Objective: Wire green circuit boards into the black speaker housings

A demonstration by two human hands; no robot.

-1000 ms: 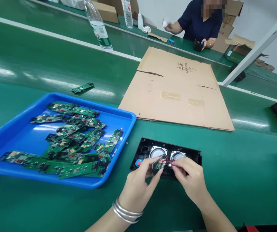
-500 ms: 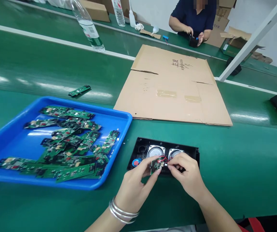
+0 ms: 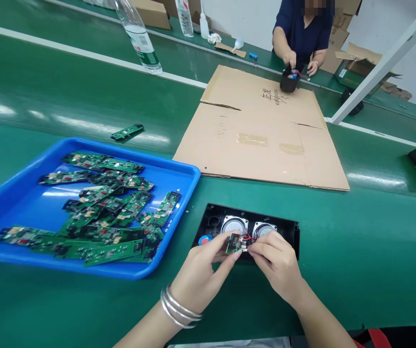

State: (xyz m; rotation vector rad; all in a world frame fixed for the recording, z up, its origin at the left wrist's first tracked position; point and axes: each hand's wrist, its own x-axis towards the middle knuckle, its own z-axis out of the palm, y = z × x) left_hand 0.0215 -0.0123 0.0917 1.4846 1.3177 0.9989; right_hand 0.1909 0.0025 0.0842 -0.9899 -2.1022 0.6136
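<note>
A small green circuit board (image 3: 234, 243) is pinched between the thumb and fingers of my left hand (image 3: 202, 275), above a black speaker housing (image 3: 225, 212). Two round speakers, a left one (image 3: 234, 224) and a right one (image 3: 264, 229), sit in the housing, with red and black wires running up to the board. My right hand (image 3: 278, 263) has its fingertips closed on a small white connector (image 3: 246, 249) at the board's right edge; the fingers partly cover it. A blue and red round part (image 3: 205, 239) lies at the housing's left side.
On the left is a blue tray (image 3: 190, 175) with several circuit boards. One loose board (image 3: 127, 132) lies behind it. Flattened cardboard (image 3: 251, 121) covers the bench ahead. A water bottle (image 3: 142, 46) stands beyond. Across the bench, a person (image 3: 302, 38) handles a black case (image 3: 289, 81).
My right hand has brought the white connector against the board, which is now tilted flatter. Across the bench, the person's black case has moved forward onto the cardboard's far edge, showing its inside.
</note>
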